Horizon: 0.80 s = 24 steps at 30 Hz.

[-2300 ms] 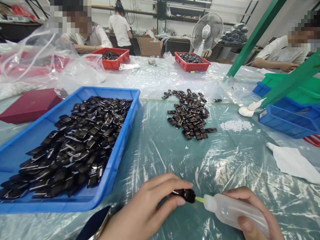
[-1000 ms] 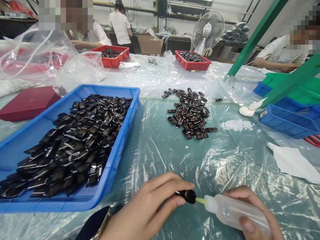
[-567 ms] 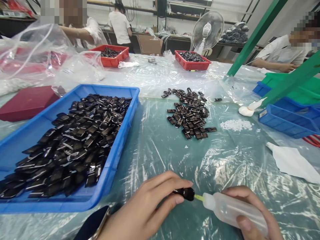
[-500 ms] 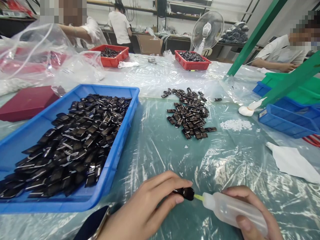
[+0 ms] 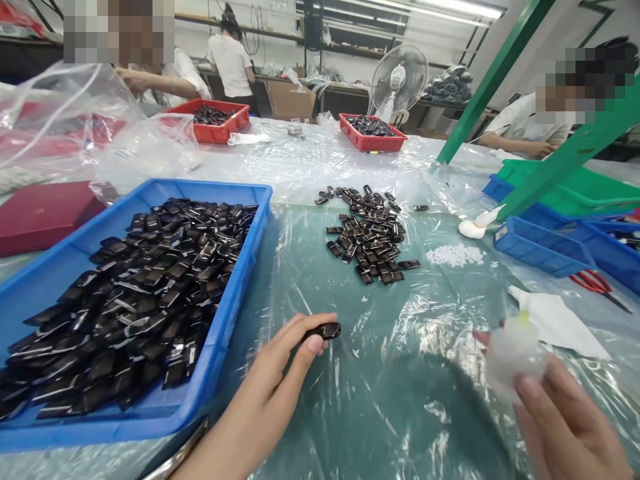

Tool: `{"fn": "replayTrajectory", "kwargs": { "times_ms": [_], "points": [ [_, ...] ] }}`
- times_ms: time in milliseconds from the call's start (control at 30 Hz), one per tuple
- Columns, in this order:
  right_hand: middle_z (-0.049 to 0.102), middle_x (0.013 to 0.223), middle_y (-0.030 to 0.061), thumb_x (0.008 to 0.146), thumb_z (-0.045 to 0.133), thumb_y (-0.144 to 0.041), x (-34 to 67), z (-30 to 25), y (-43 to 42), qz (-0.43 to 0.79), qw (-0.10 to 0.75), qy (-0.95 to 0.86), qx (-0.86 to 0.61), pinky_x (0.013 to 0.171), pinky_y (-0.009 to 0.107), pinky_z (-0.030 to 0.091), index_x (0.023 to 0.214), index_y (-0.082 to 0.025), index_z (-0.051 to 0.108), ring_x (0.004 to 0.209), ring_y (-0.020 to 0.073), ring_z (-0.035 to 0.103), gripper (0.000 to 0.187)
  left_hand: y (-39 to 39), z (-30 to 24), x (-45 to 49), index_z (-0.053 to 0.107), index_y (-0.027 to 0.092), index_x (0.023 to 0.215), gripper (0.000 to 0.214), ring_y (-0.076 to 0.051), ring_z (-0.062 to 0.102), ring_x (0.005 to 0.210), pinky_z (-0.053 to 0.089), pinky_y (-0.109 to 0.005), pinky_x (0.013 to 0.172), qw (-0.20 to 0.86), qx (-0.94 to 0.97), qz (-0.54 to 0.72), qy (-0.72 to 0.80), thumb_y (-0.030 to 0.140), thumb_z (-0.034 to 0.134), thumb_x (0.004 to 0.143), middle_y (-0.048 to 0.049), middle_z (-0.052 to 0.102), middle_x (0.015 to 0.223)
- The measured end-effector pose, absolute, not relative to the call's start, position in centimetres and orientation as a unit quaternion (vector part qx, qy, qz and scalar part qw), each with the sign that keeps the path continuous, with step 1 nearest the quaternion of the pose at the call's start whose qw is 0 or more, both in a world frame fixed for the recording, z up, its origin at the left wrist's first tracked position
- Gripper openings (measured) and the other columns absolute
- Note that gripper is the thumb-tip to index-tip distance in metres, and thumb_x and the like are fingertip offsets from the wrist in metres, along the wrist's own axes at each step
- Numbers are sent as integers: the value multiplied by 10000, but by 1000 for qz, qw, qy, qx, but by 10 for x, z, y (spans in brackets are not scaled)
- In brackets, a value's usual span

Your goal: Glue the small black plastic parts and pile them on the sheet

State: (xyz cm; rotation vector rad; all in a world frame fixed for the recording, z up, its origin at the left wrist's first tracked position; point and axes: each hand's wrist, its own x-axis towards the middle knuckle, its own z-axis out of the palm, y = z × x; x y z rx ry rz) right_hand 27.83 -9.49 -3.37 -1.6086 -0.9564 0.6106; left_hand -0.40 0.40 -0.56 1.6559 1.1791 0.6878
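Observation:
My left hand (image 5: 273, 393) pinches a small glossy black part (image 5: 325, 330) between thumb and fingertips, low over the green plastic-covered table. My right hand (image 5: 565, 420) grips a translucent squeeze bottle (image 5: 515, 350) with a yellow tip, nozzle pointing up and away, apart from the black part. A blue tray (image 5: 240, 267) filled with several of the same black parts sits at the left. A loose pile of black parts (image 5: 367, 233) lies on the table ahead of my hands.
White pellets (image 5: 455, 255) and a white cloth (image 5: 555, 320) lie to the right, near blue bins (image 5: 540, 247) and green trays. Red trays (image 5: 373, 141) stand at the far side, where other people work. A fan (image 5: 400, 77) stands behind.
My left hand has carried the black part forward and left, away from the bottle. My right hand has swung the bottle to the right and tipped its nozzle upward.

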Motion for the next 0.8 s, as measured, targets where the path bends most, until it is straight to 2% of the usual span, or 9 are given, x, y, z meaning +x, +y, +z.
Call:
{"fn": "replayTrajectory", "kwargs": {
  "times_ms": [67,133,233,333,467,567,600,667,800],
  "points": [
    [692,1218,74,761,748,-436,286,-34,-77,246,576,-386,-677,945,406,503,1171,-285,614,1181,319,601,457,6,-7,-3,611,294,1195,307,-221,620,936,489,-350,868,492,671,286,475,412,391,1017,-31,658,1013],
    [702,1203,72,704,801,-410,285,-35,-57,255,590,-384,-663,997,419,465,1071,-284,590,1185,298,605,442,8,-8,-2,621,274,1162,298,-211,617,889,490,-327,828,502,664,295,470,406,399,1014,-22,652,909],
    [714,1163,79,701,792,-431,280,-40,-40,268,586,-404,-649,1003,448,455,987,-282,512,1148,284,633,428,10,-8,-3,615,261,1155,277,-210,607,922,482,-316,821,519,651,300,466,397,425,1005,-30,644,965],
    [698,1130,91,702,787,-448,279,-46,-46,238,572,-396,-678,1026,495,407,1023,-271,490,1195,312,589,472,12,-8,-3,614,251,1135,260,-208,597,907,478,-307,784,523,650,301,463,388,447,991,-31,635,981],
    [568,1254,97,695,799,-453,269,-45,-75,133,561,-356,-735,1104,512,252,1110,-255,523,1285,336,448,536,9,-8,-1,619,260,1149,270,-212,606,847,481,-298,720,520,655,285,468,392,452,984,-26,656,929],
    [614,1070,63,837,668,-462,239,-41,-88,115,517,-383,-757,1016,456,362,1013,-263,594,1103,295,553,276,6,-9,0,613,271,1167,258,-220,610,895,488,-311,754,509,666,275,471,368,454,989,-29,668,993],
    [639,1033,57,881,622,-440,226,-39,-88,135,489,-434,-745,930,421,436,1017,-273,622,1025,275,592,216,5,-9,0,611,273,1170,251,-220,610,924,490,-316,773,504,670,281,467,353,456,990,-30,668,1031],
    [665,984,55,936,564,-357,203,-36,-81,154,441,-570,-676,790,372,503,1022,-283,649,922,247,631,142,4,-10,0,610,274,1170,236,-223,606,997,491,-325,822,500,674,298,455,317,464,989,-28,663,1115],
    [670,990,88,972,487,-241,176,-32,-53,119,324,-726,-595,677,370,550,1129,-248,638,904,261,655,218,5,-12,0,598,266,1167,226,-222,606,1034,495,-331,842,502,679,311,435,281,453,994,-27,660,1145]
  ]
}}
